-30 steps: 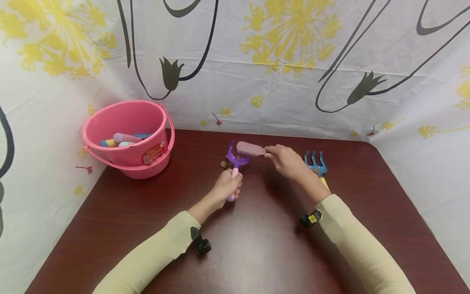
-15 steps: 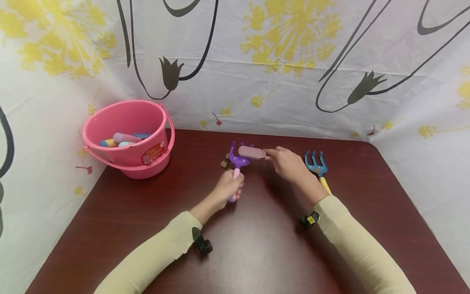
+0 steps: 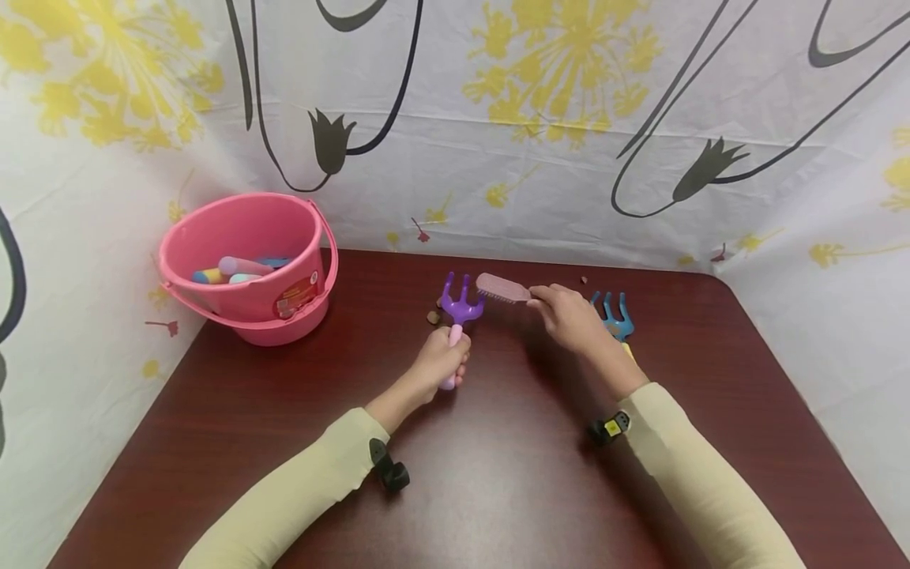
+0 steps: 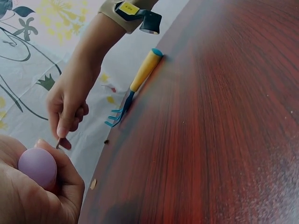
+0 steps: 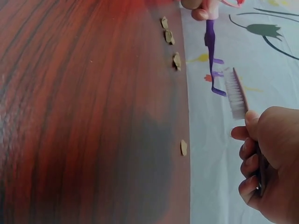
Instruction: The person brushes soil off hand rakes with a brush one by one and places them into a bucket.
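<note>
A left hand (image 3: 442, 359) grips the pink handle of a purple fork (image 3: 462, 308) above the bench (image 3: 498, 474); the tool looks light, stiff and smooth, probably best held there. To its right, the right hand (image 3: 569, 318) grips a pink brush (image 3: 501, 287) by its handle, the bristles apparently flexible; whether they touch the tines is unclear. Past the left hand lie brown bits (image 3: 434, 317), partly hidden. Right of the right hand, a forearm covers part of a blue fork (image 3: 617, 324). A pink bucket (image 3: 245, 302), well left, half-conceals its contents.

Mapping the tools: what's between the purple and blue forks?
In the head view, the pink brush and the right hand holding it, plus a brown crumb farther back.
</note>
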Demonstrator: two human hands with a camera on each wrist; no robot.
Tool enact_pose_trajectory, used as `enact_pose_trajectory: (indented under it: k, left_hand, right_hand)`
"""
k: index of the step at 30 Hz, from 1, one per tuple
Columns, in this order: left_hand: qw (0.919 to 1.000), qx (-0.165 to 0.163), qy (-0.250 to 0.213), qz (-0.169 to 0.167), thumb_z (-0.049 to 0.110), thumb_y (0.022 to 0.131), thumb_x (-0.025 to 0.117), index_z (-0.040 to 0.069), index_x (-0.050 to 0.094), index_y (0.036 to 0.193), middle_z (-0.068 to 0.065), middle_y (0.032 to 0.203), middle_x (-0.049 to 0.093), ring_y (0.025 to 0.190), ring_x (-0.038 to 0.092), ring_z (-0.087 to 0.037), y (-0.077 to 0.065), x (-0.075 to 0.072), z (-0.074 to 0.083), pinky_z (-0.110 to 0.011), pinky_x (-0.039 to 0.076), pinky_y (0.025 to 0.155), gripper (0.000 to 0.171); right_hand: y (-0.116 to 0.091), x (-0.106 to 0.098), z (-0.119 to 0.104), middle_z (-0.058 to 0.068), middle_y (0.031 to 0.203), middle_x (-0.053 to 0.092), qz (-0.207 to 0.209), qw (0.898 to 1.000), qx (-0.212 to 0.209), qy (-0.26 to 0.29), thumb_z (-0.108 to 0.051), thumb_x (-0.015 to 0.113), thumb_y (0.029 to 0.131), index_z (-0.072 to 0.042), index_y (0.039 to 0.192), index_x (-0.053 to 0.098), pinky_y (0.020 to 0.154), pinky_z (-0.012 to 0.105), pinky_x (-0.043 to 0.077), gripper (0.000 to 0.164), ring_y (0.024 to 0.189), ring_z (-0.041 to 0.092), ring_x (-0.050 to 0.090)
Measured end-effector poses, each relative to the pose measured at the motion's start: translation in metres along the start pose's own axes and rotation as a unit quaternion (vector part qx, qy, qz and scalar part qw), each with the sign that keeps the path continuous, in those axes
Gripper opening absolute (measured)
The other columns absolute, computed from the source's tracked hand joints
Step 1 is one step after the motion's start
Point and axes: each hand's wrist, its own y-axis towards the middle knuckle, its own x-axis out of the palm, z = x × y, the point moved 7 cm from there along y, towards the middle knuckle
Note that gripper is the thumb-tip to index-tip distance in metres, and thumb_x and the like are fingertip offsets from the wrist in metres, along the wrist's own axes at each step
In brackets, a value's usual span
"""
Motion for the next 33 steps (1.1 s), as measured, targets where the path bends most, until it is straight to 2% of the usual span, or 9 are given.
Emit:
enact_pose_trajectory:
  k: [10,17,20,22,25,26,30,32,33]
  left_hand:
    - [0.9997,0.003,0.022,0.006,0.008,0.104,0.049,-0.002,0.048,0.108,-0.007,0.071,0.049,0.046,0.045,-0.009,0.003,-0.007,0.004,-0.021,0.042,0.041,0.010]
    - [0.9951,0.014,0.095,0.022,0.009,0.103,0.050,-0.003,0.048,0.109,-0.018,0.077,0.057,0.046,0.049,-0.010,0.007,-0.022,0.012,-0.024,0.046,0.041,0.014]
    - [0.9887,0.030,0.142,0.035,0.010,0.102,0.051,-0.003,0.049,0.110,-0.020,0.079,0.060,0.048,0.052,-0.013,0.008,-0.031,0.017,-0.027,0.050,0.043,0.016]
    - [0.9812,0.041,0.184,0.041,0.012,0.102,0.054,-0.002,0.050,0.110,-0.019,0.080,0.062,0.049,0.055,-0.015,0.010,-0.038,0.021,-0.030,0.052,0.045,0.017]
    - [0.9636,0.064,0.255,0.045,0.013,0.102,0.055,-0.001,0.051,0.111,-0.014,0.085,0.067,0.054,0.061,-0.017,0.012,-0.047,0.028,-0.033,0.055,0.048,0.017]
    - [0.9536,0.075,0.288,0.048,0.013,0.102,0.056,-0.001,0.051,0.112,-0.013,0.086,0.067,0.056,0.063,-0.018,0.013,-0.050,0.032,-0.034,0.055,0.049,0.018]
    - [0.8975,0.119,0.418,0.071,0.015,0.100,0.057,0.002,0.050,0.111,-0.014,0.086,0.063,0.066,0.063,-0.027,0.010,-0.061,0.051,-0.041,0.054,0.056,0.019]
    - [0.8613,0.143,0.480,0.088,0.016,0.098,0.059,0.002,0.050,0.109,-0.014,0.081,0.059,0.067,0.062,-0.032,0.007,-0.065,0.062,-0.045,0.053,0.057,0.020]
    - [0.8467,0.152,0.501,0.093,0.016,0.098,0.060,0.002,0.049,0.108,-0.014,0.080,0.058,0.068,0.062,-0.033,0.006,-0.066,0.066,-0.047,0.052,0.057,0.020]
  right_hand:
    - [-0.006,-0.012,0.012,0.024,0.120,0.065,-0.016,0.998,0.034,0.041,-0.019,0.053,0.107,0.005,0.133,0.060,0.086,0.055,0.051,0.036,0.104,0.037,0.065]
    - [-0.013,-0.015,0.018,0.024,0.117,0.066,-0.008,0.998,0.034,0.057,-0.017,0.054,0.107,0.006,0.131,0.061,0.083,0.054,0.051,0.034,0.097,0.035,0.065]
    - [-0.015,-0.017,0.020,0.023,0.114,0.068,-0.002,0.998,0.026,0.062,-0.016,0.055,0.107,0.007,0.129,0.062,0.080,0.052,0.051,0.033,0.090,0.032,0.065]
    - [-0.016,-0.018,0.022,0.023,0.114,0.068,-0.001,0.998,0.025,0.064,-0.016,0.054,0.107,0.007,0.130,0.062,0.078,0.051,0.051,0.033,0.087,0.031,0.065]
    - [-0.018,-0.019,0.024,0.024,0.115,0.068,-0.003,0.997,0.030,0.068,-0.016,0.054,0.107,0.007,0.131,0.061,0.077,0.051,0.051,0.034,0.086,0.030,0.065]
    - [-0.018,-0.019,0.025,0.024,0.115,0.068,-0.003,0.997,0.033,0.068,-0.016,0.054,0.107,0.007,0.131,0.061,0.077,0.051,0.051,0.034,0.087,0.031,0.065]
    - [-0.019,-0.021,0.027,0.025,0.115,0.067,-0.001,0.997,0.033,0.070,-0.016,0.054,0.107,0.008,0.130,0.062,0.078,0.051,0.051,0.034,0.088,0.032,0.065]
    - [-0.019,-0.022,0.028,0.024,0.113,0.068,0.003,0.997,0.031,0.070,-0.016,0.055,0.107,0.008,0.129,0.062,0.076,0.050,0.051,0.033,0.084,0.031,0.064]
    - [-0.020,-0.023,0.028,0.023,0.111,0.069,0.005,0.997,0.030,0.069,-0.016,0.055,0.107,0.008,0.128,0.063,0.075,0.049,0.051,0.033,0.082,0.030,0.063]
